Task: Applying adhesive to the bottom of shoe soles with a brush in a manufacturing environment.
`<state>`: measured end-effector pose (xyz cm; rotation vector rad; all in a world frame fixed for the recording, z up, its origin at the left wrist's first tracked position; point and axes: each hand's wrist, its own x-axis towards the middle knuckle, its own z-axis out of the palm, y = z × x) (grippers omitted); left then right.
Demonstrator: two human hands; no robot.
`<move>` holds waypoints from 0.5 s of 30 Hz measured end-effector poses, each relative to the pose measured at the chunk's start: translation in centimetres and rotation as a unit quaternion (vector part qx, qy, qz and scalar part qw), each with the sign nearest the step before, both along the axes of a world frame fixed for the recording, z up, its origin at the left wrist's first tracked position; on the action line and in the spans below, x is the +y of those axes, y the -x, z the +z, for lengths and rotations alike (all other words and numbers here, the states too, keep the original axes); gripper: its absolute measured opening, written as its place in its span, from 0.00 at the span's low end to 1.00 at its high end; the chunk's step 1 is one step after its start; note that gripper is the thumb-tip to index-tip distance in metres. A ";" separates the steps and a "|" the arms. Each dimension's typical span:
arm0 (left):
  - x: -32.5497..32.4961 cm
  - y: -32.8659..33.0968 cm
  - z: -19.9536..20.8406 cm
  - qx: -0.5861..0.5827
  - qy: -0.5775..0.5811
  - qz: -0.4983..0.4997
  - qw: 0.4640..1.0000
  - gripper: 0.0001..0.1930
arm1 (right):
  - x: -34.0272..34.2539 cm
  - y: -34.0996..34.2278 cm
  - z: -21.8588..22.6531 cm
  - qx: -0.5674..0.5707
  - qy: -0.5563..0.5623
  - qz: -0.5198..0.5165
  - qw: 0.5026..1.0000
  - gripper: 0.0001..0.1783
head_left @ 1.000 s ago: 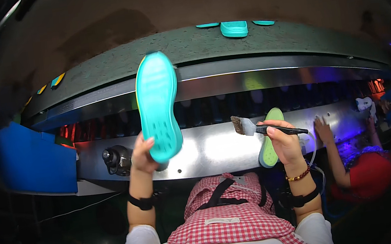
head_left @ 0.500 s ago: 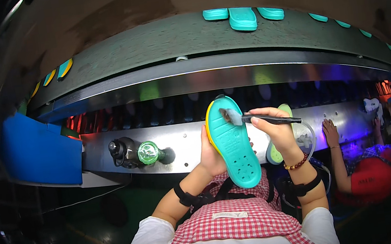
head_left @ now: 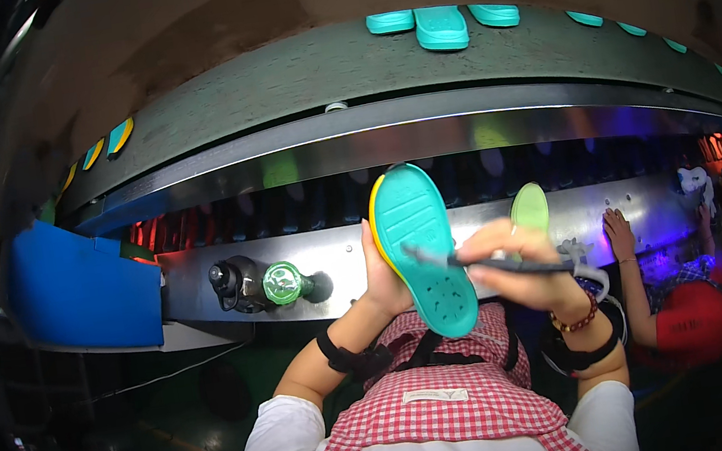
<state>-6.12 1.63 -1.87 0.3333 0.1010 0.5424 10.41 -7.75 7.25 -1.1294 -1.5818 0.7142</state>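
Note:
A turquoise shoe sole [head_left: 418,204] with a yellow side edge stands tilted up in front of my chest. My left hand [head_left: 384,278] is closed around its left edge, the fingers partly hidden behind it. My right hand [head_left: 521,249] grips a black-handled brush [head_left: 515,269]. The blurred bristles lie over the middle of the sole, above the small holes in its lower part; whether they touch it I cannot tell. Just beyond my right hand, a pale green sole [head_left: 529,206] rests on the metal bench [head_left: 349,269].
Left on the bench are a dark bottle [head_left: 235,283] and a green-topped container [head_left: 284,282]. A blue box-like panel [head_left: 84,287] stands farther left. Behind a metal rail [head_left: 421,129], turquoise soles [head_left: 441,30] lie on a belt [head_left: 286,84]. A co-worker's hand [head_left: 619,235] rests on the bench at right.
The brush has moved down the sole from near its top to its middle, and my right hand has come lower. The sole has shifted slightly up and left. More of the pale green sole shows.

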 end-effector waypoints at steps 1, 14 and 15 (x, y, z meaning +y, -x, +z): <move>-0.8 -0.3 1.1 -0.017 0.043 -0.001 0.999 0.44 | 0.6 -0.4 -0.4 0.022 -0.017 -0.052 0.998 0.11; 0.2 -0.5 4.1 0.027 -0.103 0.111 0.988 0.48 | -0.4 1.0 1.1 -0.023 -0.035 0.098 0.994 0.11; 0.1 -0.5 4.2 0.011 -0.081 0.134 0.988 0.49 | -0.8 0.9 1.2 -0.007 -0.050 0.138 0.989 0.11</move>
